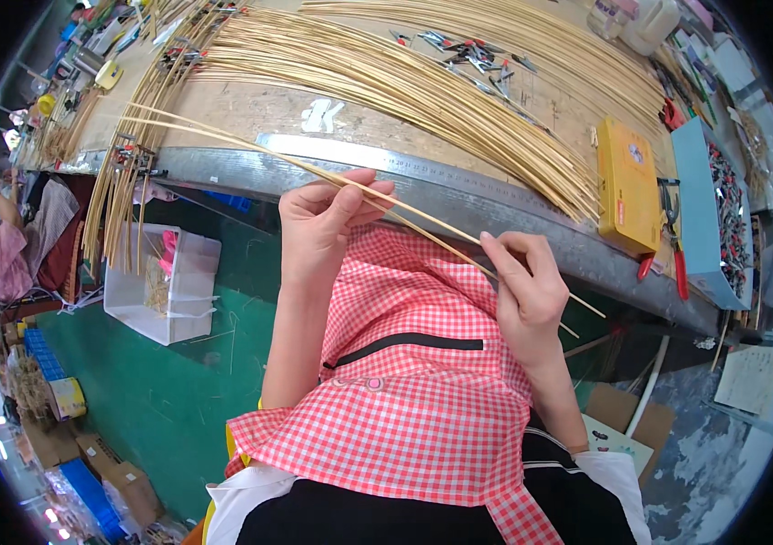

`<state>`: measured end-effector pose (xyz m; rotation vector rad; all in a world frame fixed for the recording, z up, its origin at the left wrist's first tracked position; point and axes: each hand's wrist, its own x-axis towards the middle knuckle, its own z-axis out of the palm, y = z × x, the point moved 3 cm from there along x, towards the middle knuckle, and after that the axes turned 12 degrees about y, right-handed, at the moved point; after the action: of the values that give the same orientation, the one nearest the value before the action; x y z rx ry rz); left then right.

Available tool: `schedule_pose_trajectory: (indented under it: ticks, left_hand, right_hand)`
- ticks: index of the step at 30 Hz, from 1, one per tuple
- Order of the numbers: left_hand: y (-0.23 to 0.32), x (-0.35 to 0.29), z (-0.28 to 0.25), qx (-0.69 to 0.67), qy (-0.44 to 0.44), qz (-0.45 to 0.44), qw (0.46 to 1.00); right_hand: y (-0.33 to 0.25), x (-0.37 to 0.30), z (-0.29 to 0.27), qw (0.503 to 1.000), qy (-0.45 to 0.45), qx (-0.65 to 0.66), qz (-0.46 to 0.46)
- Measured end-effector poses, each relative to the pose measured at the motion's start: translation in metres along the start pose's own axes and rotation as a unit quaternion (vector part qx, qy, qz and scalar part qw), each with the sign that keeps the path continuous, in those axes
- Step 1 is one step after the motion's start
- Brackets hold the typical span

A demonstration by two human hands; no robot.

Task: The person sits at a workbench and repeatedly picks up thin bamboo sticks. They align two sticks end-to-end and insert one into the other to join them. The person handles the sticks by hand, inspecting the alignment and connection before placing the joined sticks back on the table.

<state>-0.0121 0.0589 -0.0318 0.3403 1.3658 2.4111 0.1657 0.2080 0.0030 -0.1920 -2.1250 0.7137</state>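
Observation:
Two long, thin, pale wooden sticks (432,221) cross in front of me, slanting from upper left down to lower right. My left hand (318,211) is closed on them, thumb and fingers pinching where they run close together. Closer to their lower right ends, my right hand (532,286) is closed with thumb and forefinger at the sticks. Between the hands the sticks spread slightly apart, and their far left ends reach over the bench. Just beyond my hands, a steel ruler (405,165) lies along the bench's front edge.
Many loose sticks (386,68) cover the bench. Spring clips (477,56) lie among them; a clamped stick bundle (137,127) overhangs at left. A yellow box (627,182), red-handled pliers (674,227) and a blue box (697,209) of clips sit right. A white bin (188,300) stands below.

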Motion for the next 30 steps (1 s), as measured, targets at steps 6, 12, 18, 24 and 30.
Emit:
schedule_pose_trajectory:
  ticks: [6,12,18,24,30]
  left_hand:
    - [0.002,0.001,-0.002,-0.011,0.008,-0.009,1.0]
    - [0.003,0.002,-0.005,-0.011,-0.004,0.009,1.0]
    - [0.004,0.001,-0.006,-0.008,-0.002,0.01,1.0]
    - [0.003,0.0,-0.006,0.005,0.003,0.011,1.0]
    - [0.003,-0.001,0.0,0.011,-0.003,0.002,1.0]
  right_hand:
    - [-0.006,0.001,0.002,0.998,-0.05,0.004,-0.042]
    - [-0.008,-0.001,0.003,0.996,-0.071,0.018,-0.054]
    - [-0.002,0.001,0.001,0.998,-0.053,0.015,-0.034]
    - [0.047,0.036,0.001,0.987,0.002,-0.158,-0.024]
    - [0.079,0.049,0.009,0.966,-0.029,-0.255,-0.007]
